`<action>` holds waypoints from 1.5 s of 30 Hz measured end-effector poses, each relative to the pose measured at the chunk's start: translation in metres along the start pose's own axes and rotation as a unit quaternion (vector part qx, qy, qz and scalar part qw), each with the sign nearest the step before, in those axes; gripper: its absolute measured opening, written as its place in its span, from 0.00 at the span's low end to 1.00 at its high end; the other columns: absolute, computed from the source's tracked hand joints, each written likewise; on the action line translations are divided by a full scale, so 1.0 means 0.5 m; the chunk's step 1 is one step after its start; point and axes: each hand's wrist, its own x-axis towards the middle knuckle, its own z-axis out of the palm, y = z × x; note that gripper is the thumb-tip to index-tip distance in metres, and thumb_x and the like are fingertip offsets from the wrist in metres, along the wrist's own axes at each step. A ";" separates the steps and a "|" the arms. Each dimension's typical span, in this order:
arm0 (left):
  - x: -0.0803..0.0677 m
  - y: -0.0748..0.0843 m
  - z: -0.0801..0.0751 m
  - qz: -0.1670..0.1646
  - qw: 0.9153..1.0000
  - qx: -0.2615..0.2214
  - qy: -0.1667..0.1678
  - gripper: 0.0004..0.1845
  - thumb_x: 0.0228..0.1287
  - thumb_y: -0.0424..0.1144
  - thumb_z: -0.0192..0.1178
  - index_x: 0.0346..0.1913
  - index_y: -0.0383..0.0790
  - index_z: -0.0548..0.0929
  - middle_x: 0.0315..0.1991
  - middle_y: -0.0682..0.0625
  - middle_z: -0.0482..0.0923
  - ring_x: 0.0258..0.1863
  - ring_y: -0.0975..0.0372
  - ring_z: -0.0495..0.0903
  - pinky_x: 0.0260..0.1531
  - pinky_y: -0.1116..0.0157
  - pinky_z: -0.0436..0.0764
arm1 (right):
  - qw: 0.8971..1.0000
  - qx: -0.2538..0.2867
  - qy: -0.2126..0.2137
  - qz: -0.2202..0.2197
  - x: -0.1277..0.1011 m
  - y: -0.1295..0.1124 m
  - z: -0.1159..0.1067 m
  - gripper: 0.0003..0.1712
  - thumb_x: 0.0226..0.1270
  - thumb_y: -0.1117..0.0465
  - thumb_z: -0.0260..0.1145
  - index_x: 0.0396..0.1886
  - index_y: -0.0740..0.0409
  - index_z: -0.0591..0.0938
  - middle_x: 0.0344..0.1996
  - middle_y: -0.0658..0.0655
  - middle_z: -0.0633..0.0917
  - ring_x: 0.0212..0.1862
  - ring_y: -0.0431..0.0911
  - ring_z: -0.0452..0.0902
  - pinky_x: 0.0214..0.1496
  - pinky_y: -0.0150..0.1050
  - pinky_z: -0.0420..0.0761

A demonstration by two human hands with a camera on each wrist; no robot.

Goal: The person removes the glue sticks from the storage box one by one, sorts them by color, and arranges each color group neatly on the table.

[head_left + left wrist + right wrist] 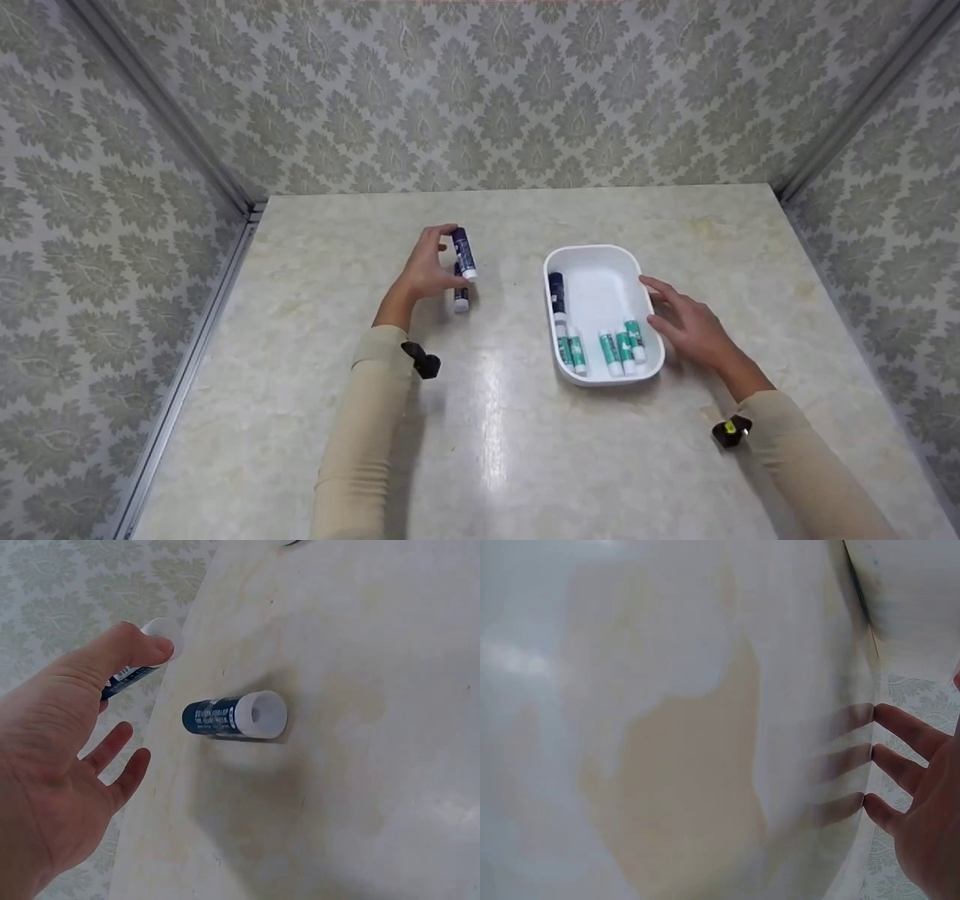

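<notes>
My left hand (429, 266) pinches a dark blue glue stick (464, 253) by its ends, the thumb on the white end (165, 636). Below it, a second dark blue glue stick (225, 718) lies on the table, partly hidden by the thumb in the head view. My right hand (694, 328) rests at the right side of a white plastic bin (600, 259), index fingertip and thumb at its rim. In the right wrist view three fingers (906, 765) of that hand are spread, their tips at the tabletop. Inside the bin, a dark blue glue stick (556, 294) lies along the left wall.
Several green glue sticks (625, 349) lie at the bin's near end, in two groups. The pale marbled table (300, 420) meets patterned walls (502, 97) at the back and sides. A metal rail (187, 352) runs along the left edge.
</notes>
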 end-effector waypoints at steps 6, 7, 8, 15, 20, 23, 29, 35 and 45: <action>-0.007 -0.016 -0.025 -0.013 1.000 0.020 -0.018 0.58 0.61 0.29 0.82 0.89 0.48 0.60 0.88 0.44 0.60 0.87 0.45 0.66 0.86 0.44 0.71 | 1.000 -0.001 -0.001 0.005 0.001 -0.001 0.002 0.40 0.89 0.48 0.62 0.93 0.33 0.59 0.81 0.68 0.79 0.84 0.70 0.70 0.85 0.79 0.64; -0.008 -0.019 -0.029 -0.014 0.999 0.021 -0.021 0.58 0.61 0.29 0.82 0.89 0.48 0.60 0.88 0.44 0.60 0.87 0.45 0.66 0.86 0.44 0.71 | 1.000 -0.001 -0.002 0.005 0.002 -0.001 0.002 0.40 0.89 0.48 0.62 0.93 0.33 0.59 0.81 0.68 0.79 0.85 0.70 0.70 0.86 0.79 0.64; -0.009 -0.022 -0.032 -0.013 0.999 0.022 -0.026 0.58 0.61 0.29 0.82 0.89 0.48 0.60 0.88 0.44 0.60 0.87 0.45 0.65 0.87 0.44 0.70 | 1.000 0.000 -0.002 0.005 0.002 0.000 0.002 0.40 0.89 0.48 0.62 0.93 0.33 0.59 0.81 0.68 0.79 0.85 0.70 0.70 0.86 0.78 0.64; -0.019 -0.050 -0.044 -0.015 0.998 0.030 -0.055 0.56 0.63 0.28 0.80 0.90 0.45 0.59 0.89 0.41 0.59 0.88 0.42 0.65 0.87 0.43 0.69 | 1.000 0.000 0.012 -0.015 0.002 0.002 0.003 0.39 0.88 0.50 0.63 0.92 0.38 0.62 0.76 0.68 0.83 0.82 0.69 0.74 0.84 0.77 0.67; -0.023 -0.074 -0.040 -0.034 0.996 0.041 -0.066 0.57 0.63 0.28 0.80 0.90 0.47 0.59 0.89 0.43 0.59 0.88 0.43 0.64 0.88 0.43 0.69 | 1.000 0.001 0.011 -0.013 0.002 0.001 0.005 0.39 0.88 0.50 0.62 0.92 0.37 0.62 0.77 0.67 0.83 0.82 0.68 0.74 0.84 0.77 0.68; -0.023 -0.085 -0.038 -0.036 0.995 0.053 -0.076 0.57 0.62 0.29 0.81 0.90 0.47 0.60 0.89 0.43 0.59 0.88 0.44 0.64 0.88 0.44 0.68 | 1.000 0.004 0.008 -0.007 0.002 -0.001 0.004 0.39 0.88 0.49 0.62 0.92 0.36 0.62 0.78 0.67 0.82 0.83 0.68 0.73 0.85 0.76 0.67; -0.024 -0.097 -0.036 -0.032 0.991 0.092 -0.088 0.56 0.62 0.30 0.81 0.90 0.46 0.61 0.89 0.43 0.60 0.88 0.44 0.65 0.89 0.45 0.67 | 1.000 0.007 0.008 -0.011 0.001 -0.001 0.002 0.39 0.89 0.49 0.62 0.92 0.37 0.62 0.77 0.67 0.82 0.83 0.68 0.73 0.85 0.76 0.67; -0.011 -0.112 -0.031 -0.038 0.989 0.109 -0.097 0.57 0.63 0.32 0.80 0.91 0.48 0.60 0.90 0.43 0.57 0.88 0.42 0.64 0.88 0.44 0.68 | 1.000 0.005 0.007 -0.009 0.000 0.001 0.001 0.39 0.89 0.49 0.62 0.92 0.37 0.61 0.78 0.67 0.82 0.84 0.68 0.73 0.85 0.75 0.67; 0.002 -0.127 -0.026 -0.035 0.987 0.115 -0.109 0.55 0.63 0.35 0.77 0.92 0.49 0.61 0.92 0.41 0.53 0.91 0.41 0.52 0.91 0.40 0.60 | 1.000 0.000 0.010 -0.011 -0.001 0.000 0.000 0.39 0.88 0.50 0.63 0.92 0.40 0.62 0.78 0.69 0.82 0.83 0.70 0.72 0.85 0.77 0.66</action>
